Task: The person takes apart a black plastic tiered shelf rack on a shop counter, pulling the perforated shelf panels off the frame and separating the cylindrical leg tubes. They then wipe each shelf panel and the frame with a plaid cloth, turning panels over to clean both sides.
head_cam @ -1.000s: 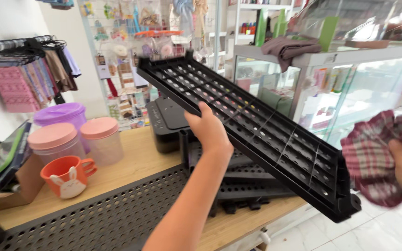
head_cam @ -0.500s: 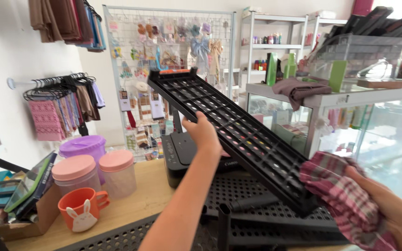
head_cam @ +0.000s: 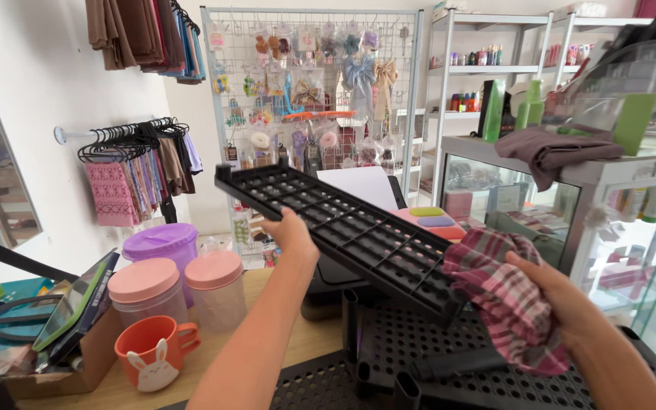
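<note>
My left hand [head_cam: 291, 235] grips the near long edge of a black plastic grid shelf panel [head_cam: 343, 220] and holds it tilted in the air above the wooden counter. My right hand [head_cam: 552, 292] is closed on a bunched red and pink plaid cloth [head_cam: 499, 292], which presses against the panel's lower right end. Below lie more black perforated shelf panels with short posts [head_cam: 434, 357].
On the counter at left stand pink-lidded jars [head_cam: 146, 300], a purple-lidded tub [head_cam: 165, 247] and an orange rabbit mug [head_cam: 152, 355]. A glass display case [head_cam: 563, 205] with a brown cloth on top stands at right. A wire rack of trinkets [head_cam: 313, 99] and hung clothes line the wall.
The black panel has dropped from a steep tilt to a flatter one, and my right hand has carried the plaid cloth left onto the panel's lower end. The camera has tipped upward.
</note>
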